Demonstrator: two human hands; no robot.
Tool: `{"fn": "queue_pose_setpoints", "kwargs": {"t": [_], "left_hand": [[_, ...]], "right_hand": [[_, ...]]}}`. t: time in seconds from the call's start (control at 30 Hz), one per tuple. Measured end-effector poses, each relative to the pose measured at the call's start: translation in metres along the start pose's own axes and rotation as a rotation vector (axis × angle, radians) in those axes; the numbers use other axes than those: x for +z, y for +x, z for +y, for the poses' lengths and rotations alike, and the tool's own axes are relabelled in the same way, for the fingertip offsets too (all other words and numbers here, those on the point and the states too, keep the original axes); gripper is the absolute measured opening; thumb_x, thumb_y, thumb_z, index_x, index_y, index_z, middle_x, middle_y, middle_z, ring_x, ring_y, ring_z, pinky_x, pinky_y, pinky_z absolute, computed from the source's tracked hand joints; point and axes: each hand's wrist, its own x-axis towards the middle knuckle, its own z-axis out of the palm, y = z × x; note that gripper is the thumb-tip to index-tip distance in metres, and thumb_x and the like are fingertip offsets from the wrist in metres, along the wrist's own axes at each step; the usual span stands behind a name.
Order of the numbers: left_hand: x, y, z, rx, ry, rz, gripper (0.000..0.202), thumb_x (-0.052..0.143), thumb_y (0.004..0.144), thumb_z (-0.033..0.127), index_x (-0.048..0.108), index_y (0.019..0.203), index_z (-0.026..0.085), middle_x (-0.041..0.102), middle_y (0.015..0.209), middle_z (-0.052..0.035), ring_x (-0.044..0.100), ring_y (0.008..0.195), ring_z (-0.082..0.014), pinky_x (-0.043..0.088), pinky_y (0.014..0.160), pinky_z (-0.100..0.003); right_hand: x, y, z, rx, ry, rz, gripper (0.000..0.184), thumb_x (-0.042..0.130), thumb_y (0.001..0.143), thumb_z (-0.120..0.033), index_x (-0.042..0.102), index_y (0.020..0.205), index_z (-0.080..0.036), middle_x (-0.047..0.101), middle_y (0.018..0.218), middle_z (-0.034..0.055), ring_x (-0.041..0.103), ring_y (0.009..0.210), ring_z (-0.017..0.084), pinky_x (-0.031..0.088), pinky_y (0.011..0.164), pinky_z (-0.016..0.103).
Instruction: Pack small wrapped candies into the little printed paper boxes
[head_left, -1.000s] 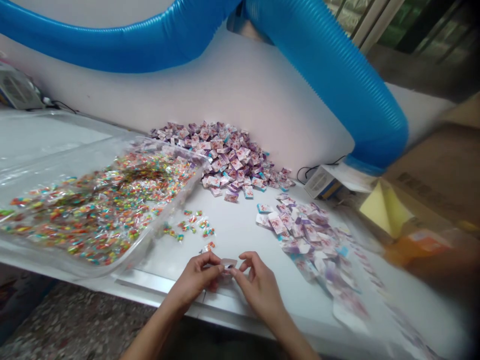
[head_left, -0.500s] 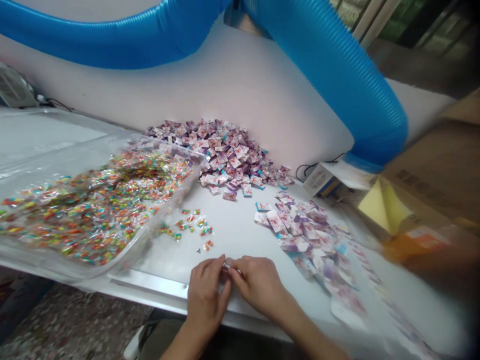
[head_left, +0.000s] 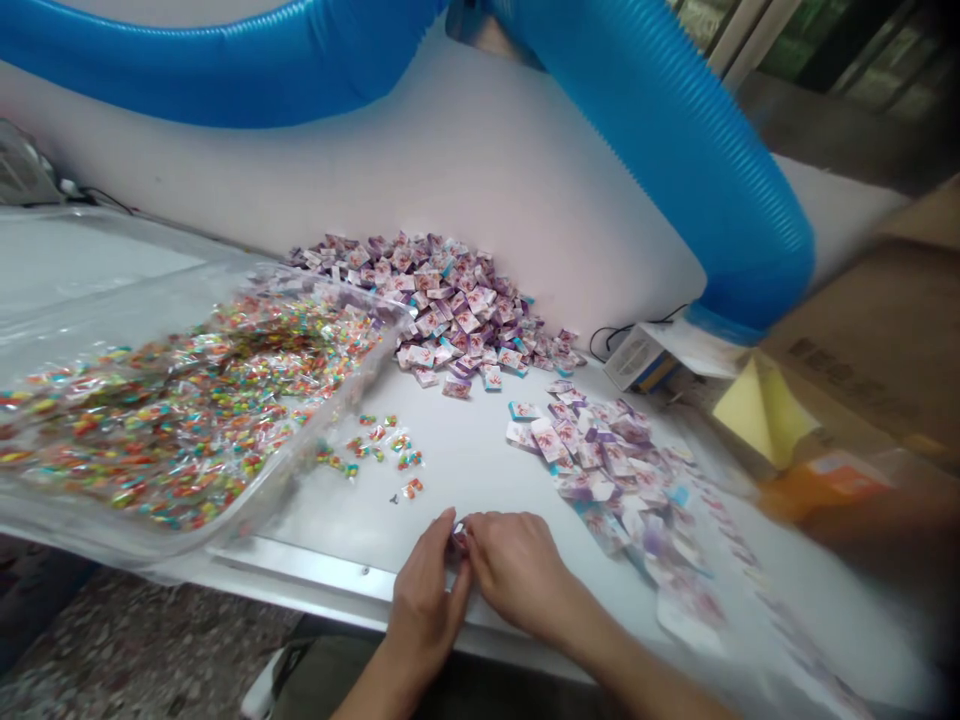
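Note:
My left hand (head_left: 429,590) and my right hand (head_left: 516,572) meet at the front edge of the white table (head_left: 480,470), fingertips pinched together on a small packet (head_left: 458,540) that is mostly hidden between them. Just beyond the hands lie a few loose clear sachets of coloured candy (head_left: 379,445). To the right spreads a flat scatter of pink and purple printed packets (head_left: 611,465). A bigger heap of the same packets (head_left: 442,300) sits against the back wall.
A clear plastic bag full of coloured candy sachets (head_left: 180,400) fills the left of the table. A thick blue ribbed hose (head_left: 675,150) arches overhead. A small white box (head_left: 637,358), yellow paper (head_left: 757,410) and a cardboard box (head_left: 877,340) stand at the right.
Both hands have drawn closer together and turned knuckles up, covering the small packet that showed between the fingertips a second ago. The view has shifted slightly.

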Motion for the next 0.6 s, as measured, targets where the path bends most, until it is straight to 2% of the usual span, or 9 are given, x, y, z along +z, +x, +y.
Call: {"fn": "queue_pose_setpoints", "kwargs": {"t": [0.13, 0.23, 0.33, 0.43, 0.6], "left_hand": [[0.001, -0.002, 0.001, 0.002, -0.015, 0.002, 0.041, 0.05, 0.087, 0.019, 0.045, 0.127, 0.013, 0.067, 0.108, -0.0152, 0.067, 0.098, -0.0232, 0.058, 0.081, -0.033], [0.001, -0.004, -0.001, -0.053, -0.028, 0.001, 0.039, 0.051, 0.086, 0.021, 0.047, 0.124, 0.011, 0.068, 0.107, -0.016, 0.068, 0.095, -0.0235, 0.058, 0.08, -0.032], [0.001, -0.005, -0.002, -0.105, -0.054, -0.008, 0.039, 0.053, 0.085, 0.021, 0.047, 0.123, 0.012, 0.069, 0.105, -0.0142, 0.069, 0.091, -0.0219, 0.058, 0.078, -0.031], [0.002, -0.005, -0.002, -0.085, -0.038, 0.011, 0.039, 0.051, 0.086, 0.021, 0.047, 0.124, 0.013, 0.069, 0.105, -0.0145, 0.069, 0.092, -0.0223, 0.059, 0.078, -0.031], [0.004, -0.006, 0.0, -0.046, -0.01, 0.027, 0.041, 0.049, 0.087, 0.021, 0.043, 0.127, 0.012, 0.068, 0.107, -0.0165, 0.068, 0.096, -0.0238, 0.059, 0.078, -0.034]], "right_hand": [[-0.007, 0.004, -0.007, -0.029, -0.077, -0.077, 0.018, 0.048, 0.079, -0.013, 0.065, 0.083, -0.017, 0.071, 0.081, 0.0086, 0.067, 0.074, 0.023, 0.035, 0.056, 0.028], [-0.009, 0.011, -0.014, -0.018, -0.115, -0.138, 0.02, 0.05, 0.078, -0.01, 0.066, 0.089, -0.016, 0.071, 0.083, 0.0094, 0.067, 0.074, 0.022, 0.037, 0.055, 0.027], [-0.008, 0.015, -0.016, -0.012, -0.106, -0.1, 0.02, 0.049, 0.081, -0.012, 0.066, 0.088, -0.018, 0.072, 0.08, 0.0085, 0.067, 0.072, 0.021, 0.039, 0.056, 0.026], [-0.009, 0.015, -0.015, -0.03, -0.101, -0.069, 0.021, 0.046, 0.084, -0.016, 0.067, 0.082, -0.018, 0.072, 0.077, 0.0091, 0.067, 0.072, 0.022, 0.04, 0.058, 0.027], [-0.016, 0.015, -0.014, -0.059, -0.15, -0.116, 0.019, 0.049, 0.081, -0.015, 0.068, 0.081, -0.016, 0.071, 0.077, 0.0111, 0.068, 0.074, 0.025, 0.042, 0.059, 0.029]]}}
